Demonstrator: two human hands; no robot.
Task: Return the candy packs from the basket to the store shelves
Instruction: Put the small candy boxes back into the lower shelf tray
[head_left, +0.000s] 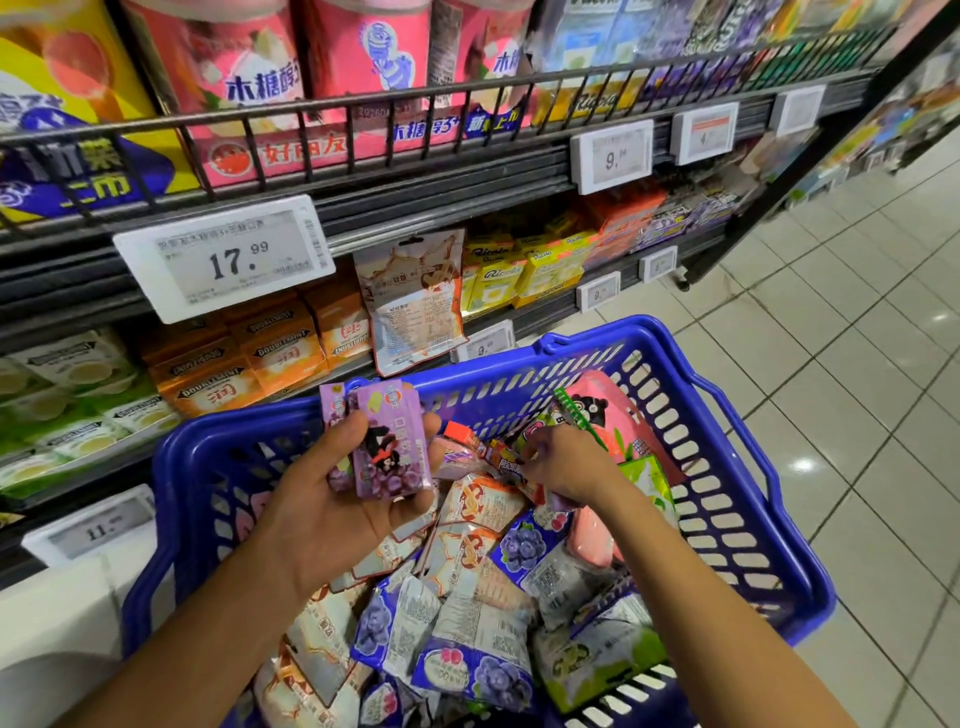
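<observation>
A blue plastic basket (727, 457) sits in front of me, filled with several candy packs (467, 613) in white, purple and pink. My left hand (332, 499) is raised above the basket's left side and grips a couple of purple grape candy packs (392, 441), thumb across their front. My right hand (566, 462) reaches down into the basket's far middle, fingers curled among the packs near a thin orange-red stick pack (498, 457); what it holds is hidden by the fingers.
Store shelves (415, 182) run along the left and top, with price tags (223, 257), orange gum boxes (249, 353) and yellow boxes (524, 270). A white-and-orange pouch (415, 301) hangs just beyond the basket. Tiled floor (831, 338) lies to the right.
</observation>
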